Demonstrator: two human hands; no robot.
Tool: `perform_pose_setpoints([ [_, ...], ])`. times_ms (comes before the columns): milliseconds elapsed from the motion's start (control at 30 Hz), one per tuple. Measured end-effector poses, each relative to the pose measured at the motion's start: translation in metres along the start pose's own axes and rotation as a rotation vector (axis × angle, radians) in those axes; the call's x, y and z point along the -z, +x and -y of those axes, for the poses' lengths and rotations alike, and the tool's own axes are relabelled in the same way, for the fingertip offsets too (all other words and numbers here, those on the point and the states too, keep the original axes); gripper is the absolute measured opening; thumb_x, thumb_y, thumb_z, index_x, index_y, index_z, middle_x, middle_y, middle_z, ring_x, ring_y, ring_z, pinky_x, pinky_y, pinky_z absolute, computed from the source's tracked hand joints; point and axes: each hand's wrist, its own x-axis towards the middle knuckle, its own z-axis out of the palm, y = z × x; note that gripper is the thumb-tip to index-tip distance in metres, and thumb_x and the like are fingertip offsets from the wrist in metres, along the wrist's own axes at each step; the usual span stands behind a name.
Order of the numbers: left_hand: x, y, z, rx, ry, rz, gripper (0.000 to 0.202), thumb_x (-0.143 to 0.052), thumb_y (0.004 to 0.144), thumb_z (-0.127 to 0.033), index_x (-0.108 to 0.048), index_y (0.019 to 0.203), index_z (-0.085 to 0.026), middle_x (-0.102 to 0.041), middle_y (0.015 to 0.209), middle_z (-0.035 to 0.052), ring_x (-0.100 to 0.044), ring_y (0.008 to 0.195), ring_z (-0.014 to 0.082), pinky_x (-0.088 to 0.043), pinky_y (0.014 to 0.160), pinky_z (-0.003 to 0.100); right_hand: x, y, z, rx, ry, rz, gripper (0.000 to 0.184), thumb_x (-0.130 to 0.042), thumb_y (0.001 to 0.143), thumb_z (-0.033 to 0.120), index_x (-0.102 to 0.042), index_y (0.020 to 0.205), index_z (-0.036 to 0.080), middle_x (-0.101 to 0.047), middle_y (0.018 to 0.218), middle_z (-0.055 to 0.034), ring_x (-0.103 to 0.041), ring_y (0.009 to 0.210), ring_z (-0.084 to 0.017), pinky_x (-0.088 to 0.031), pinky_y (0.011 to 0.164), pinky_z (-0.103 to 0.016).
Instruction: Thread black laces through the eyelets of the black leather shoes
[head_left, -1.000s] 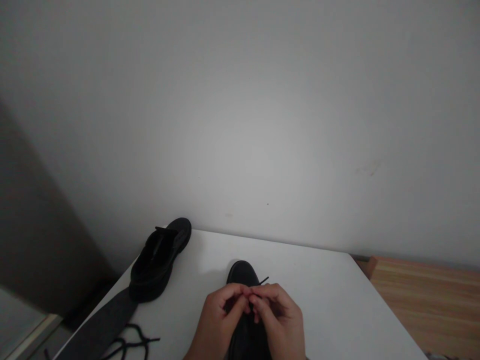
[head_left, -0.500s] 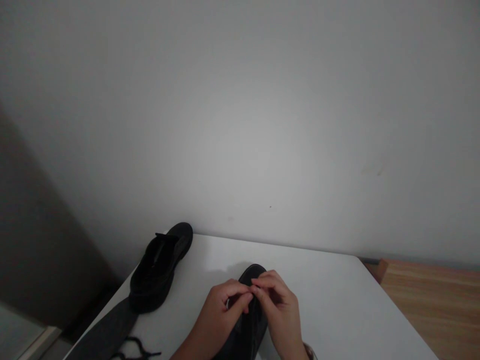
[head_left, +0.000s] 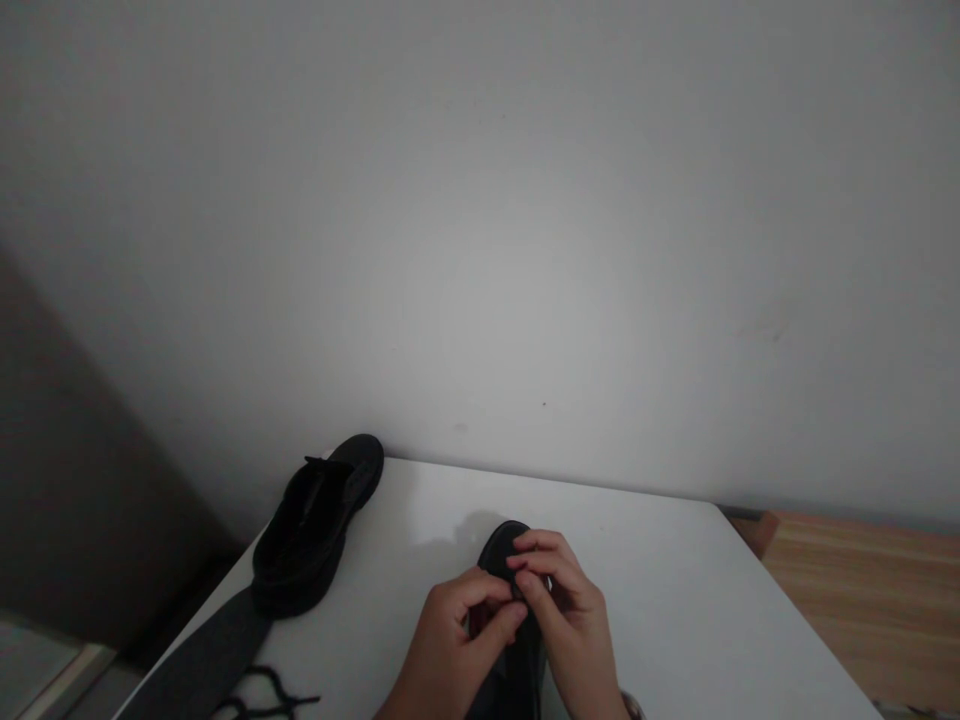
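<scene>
We look down on a black shoe [head_left: 517, 670] at the bottom centre of the frame, upright on a white bench [head_left: 667, 590] against a pale wall [head_left: 510, 250]. Its rounded toe points up the frame toward the wall; the long axis runs nearly straight up from the bottom edge, which cuts off the heel. Our left hand [head_left: 466, 632] curls over the front of the shoe, thumb and forefinger nearly together; our right hand [head_left: 571, 612] leans in from the other side, its fingers fanned above the toe. We cannot tell whether anything thin is pinched between the fingertips. A second ago both hands met tip to tip and a thin dark end poked out to the right; now the right fingers have opened and that end is out of sight, so the fine work at the shoe's front seems unfinished. At lower left, a second black shoe [head_left: 300, 560] slants, toe to upper right, touching a dark grey strip [head_left: 202, 655] with loose black lace [head_left: 289, 700] beside it.
</scene>
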Motion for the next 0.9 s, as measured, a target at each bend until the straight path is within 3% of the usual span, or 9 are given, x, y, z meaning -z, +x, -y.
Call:
perform_pose_setpoints([
  [133, 0.005, 0.003, 0.006, 0.083, -0.155, 0.003, 0.029, -0.065, 0.080, -0.039, -0.064, 0.060, -0.017, -0.058, 0.059, -0.0010, -0.051, 0.059, 0.0148, -0.038, 0.059, 0.025, 0.007, -0.002, -0.002, -0.124, -0.011, 0.055, 0.026, -0.072, 0.086, 0.049, -0.078, 0.102, 0.029, -0.071, 0.087, -0.0040, -0.066, 0.081, -0.019, -0.053, 0.073, -0.026],
  [267, 0.007, 0.005, 0.008, 0.121, -0.236, -0.004, 0.030, -0.069, 0.076, -0.041, -0.064, 0.058, -0.017, -0.058, 0.055, -0.0020, -0.050, 0.056, 0.0135, -0.037, 0.058, 0.024, 0.009, -0.003, -0.001, -0.206, 0.045, 0.077, 0.018, -0.078, 0.081, 0.043, -0.078, 0.086, 0.026, -0.071, 0.073, -0.0009, -0.064, 0.069, -0.016, -0.051, 0.065, -0.023],
  [567, -0.009, -0.004, 0.007, 0.159, -0.289, 0.016, 0.031, -0.073, 0.080, -0.046, -0.066, 0.072, -0.016, -0.069, 0.061, 0.0009, -0.057, 0.059, 0.0141, -0.039, 0.059, 0.024, 0.014, -0.002, 0.002, -0.134, 0.066, 0.017, 0.010, -0.078, 0.081, 0.034, -0.076, 0.079, 0.025, -0.067, 0.069, 0.0004, -0.061, 0.062, -0.014, -0.049, 0.058, -0.021],
  [767, -0.015, -0.001, 0.012, 0.108, -0.380, 0.046, 0.042, -0.072, 0.080, -0.056, -0.066, 0.084, -0.015, -0.067, 0.057, -0.0008, -0.057, 0.056, 0.0133, -0.040, 0.058, 0.023, 0.025, -0.001, 0.009, 0.036, -0.024, 0.111, 0.006, -0.070, 0.088, 0.027, -0.073, 0.083, 0.025, -0.065, 0.077, -0.0013, -0.063, 0.074, -0.017, -0.050, 0.067, -0.026],
  [900, -0.010, 0.001, 0.013, 0.120, -0.396, 0.078, 0.038, -0.074, 0.080, -0.052, -0.071, 0.090, -0.015, -0.073, 0.066, 0.0025, -0.065, 0.066, 0.0167, -0.047, 0.065, 0.026, 0.035, -0.010, 0.017, 0.131, -0.088, 0.196, 0.009, -0.067, 0.090, 0.019, -0.069, 0.084, 0.025, -0.063, 0.076, -0.0016, -0.062, 0.073, -0.018, -0.050, 0.066, -0.028],
])
